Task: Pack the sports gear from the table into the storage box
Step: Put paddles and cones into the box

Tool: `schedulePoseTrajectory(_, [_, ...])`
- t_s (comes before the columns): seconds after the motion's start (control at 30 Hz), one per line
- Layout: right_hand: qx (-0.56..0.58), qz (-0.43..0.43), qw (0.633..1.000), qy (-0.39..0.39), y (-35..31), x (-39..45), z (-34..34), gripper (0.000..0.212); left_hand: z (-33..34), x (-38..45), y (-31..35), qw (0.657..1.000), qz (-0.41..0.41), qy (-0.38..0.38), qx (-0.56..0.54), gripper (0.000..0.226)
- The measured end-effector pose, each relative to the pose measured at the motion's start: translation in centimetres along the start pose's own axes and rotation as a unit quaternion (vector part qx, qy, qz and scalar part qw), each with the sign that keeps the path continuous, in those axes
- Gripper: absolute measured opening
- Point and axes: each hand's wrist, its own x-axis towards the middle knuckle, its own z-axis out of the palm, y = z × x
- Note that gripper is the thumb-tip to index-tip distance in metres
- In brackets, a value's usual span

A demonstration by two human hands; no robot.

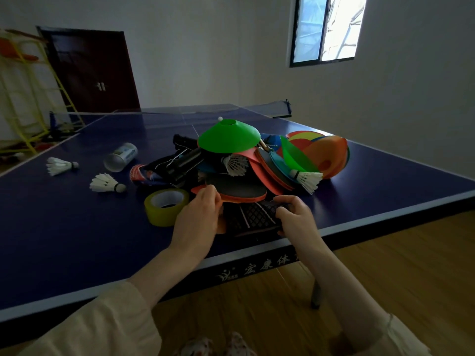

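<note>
Only one container — clear tube (120,157) sideways on table (64,227).

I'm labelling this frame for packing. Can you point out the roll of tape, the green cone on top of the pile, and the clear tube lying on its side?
roll of tape (157,211): head view, yellow outer wall.
green cone (226,138): head view, sloping side.
clear tube (123,155): head view, middle of its body.

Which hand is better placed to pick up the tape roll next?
Left. The left hand lies right beside the tape roll, its fingers only on a paddle's edge. The right hand grips the rolled net on the roll's far side.
</note>
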Motion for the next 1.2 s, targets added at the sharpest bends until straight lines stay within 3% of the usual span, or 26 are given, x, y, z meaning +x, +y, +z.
schedulePoseTrajectory(0.27, [0.047, 0.001, 0.999, 0.01, 0.7, -1.0, -1.2, 0.019, -3.1, 0.7, 2.6, 0.986, 0.079, 0.057, 0.134, 0.006])
schedulePoseTrajectory(0.37, [0.066, 0.001, 0.998, -0.003, 1.1, -1.4, -1.3, 0.018, -4.2, 1.0, 2.9, 0.976, 0.106, 0.074, 0.178, 0.023])
schedulePoseTrajectory(0.53, [0.077, 0.002, 0.997, -0.015, 1.5, -1.8, -1.1, 0.028, -6.4, 1.1, 3.4, 0.977, 0.109, 0.067, 0.172, 0.038])
schedulePoseTrajectory(0.9, [0.084, -0.063, 0.993, 0.045, -0.3, -4.1, -1.1, 0.034, -10.6, 0.7, 6.0, 0.957, 0.162, 0.173, 0.168, 0.037])
schedulePoseTrajectory(1.2, [0.106, -0.096, 0.988, 0.056, -2.0, -6.0, -3.5, 0.036, -7.3, 0.1, 8.0, 0.958, 0.214, 0.144, 0.128, 0.034])
